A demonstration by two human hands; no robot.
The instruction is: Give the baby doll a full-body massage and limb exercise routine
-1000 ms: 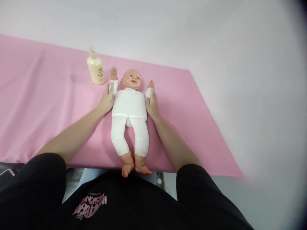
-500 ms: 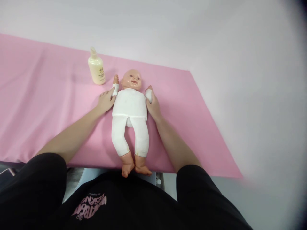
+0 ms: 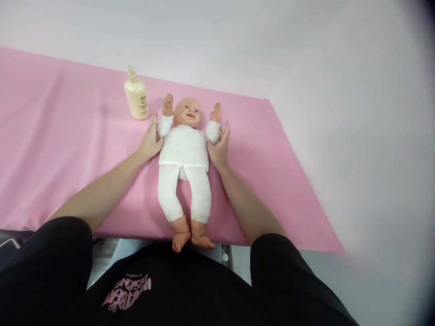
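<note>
A baby doll with a white cloth body lies on its back, its head pointing away from me and its feet over the near table edge. My left hand holds the doll's arm on the left, thumb at the upper arm and fingers along the outer side, partly hidden. On the other side, my right hand has its thumb in front of the doll's other arm and its fingers behind it. Both doll arms point up beside the head.
A pale yellow pump bottle stands left of the doll's head. A pink sheet covers the table, which meets a white wall at the back. A dark phone-like object shows at the lower left.
Both doll arms have come up higher, with more of their white sleeves showing. My fingers have shifted from over the arms to their outer sides and behind. The bottle has not moved.
</note>
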